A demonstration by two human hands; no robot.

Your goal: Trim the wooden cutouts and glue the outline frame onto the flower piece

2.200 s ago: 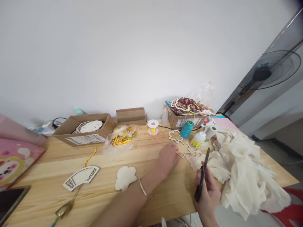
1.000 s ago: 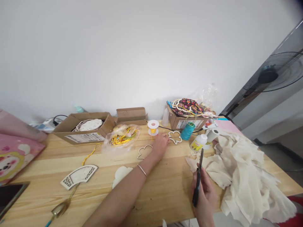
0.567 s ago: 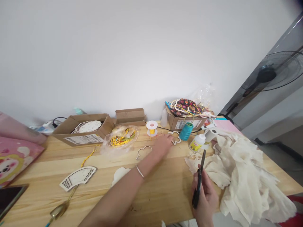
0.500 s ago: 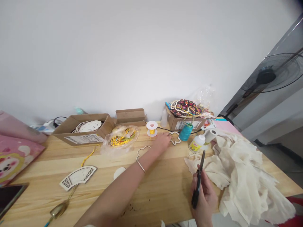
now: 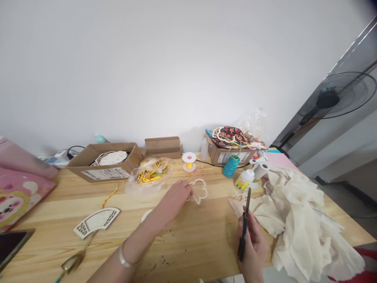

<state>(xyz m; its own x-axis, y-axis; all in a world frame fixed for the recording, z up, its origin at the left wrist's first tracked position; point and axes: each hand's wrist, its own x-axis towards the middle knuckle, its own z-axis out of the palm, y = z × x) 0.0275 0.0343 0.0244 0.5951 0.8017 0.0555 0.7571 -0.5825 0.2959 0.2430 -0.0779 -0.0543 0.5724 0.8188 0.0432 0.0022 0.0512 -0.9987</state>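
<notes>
My left hand (image 5: 177,196) has its fingers closed on the edge of a thin, pale scalloped outline frame (image 5: 205,189), over the middle of the table. Part of a white disc (image 5: 145,214) shows beside my left forearm, the rest being covered. In my right hand (image 5: 255,245) is a pair of scissors (image 5: 244,232) with black handles, its blades pointing up and away from me. Crumpled cream fabric (image 5: 303,224) lies just right of the scissors. Beyond their tips stand a white glue bottle (image 5: 244,180) with a yellow label and a teal thread cone (image 5: 231,166).
Cardboard boxes (image 5: 103,175) line the wall, one heaped with patterned cloth (image 5: 228,136). A yellow thread spool (image 5: 189,162) and a bag of yellow cords (image 5: 151,171) sit at the back. Left are a fan-shaped ornament (image 5: 96,222), a gold spoon (image 5: 72,262) and a dark-screened device (image 5: 13,247).
My left hand has drawn back toward me and to the left, bringing the outline frame from beside the thread cone. My right hand keeps the scissors almost in place.
</notes>
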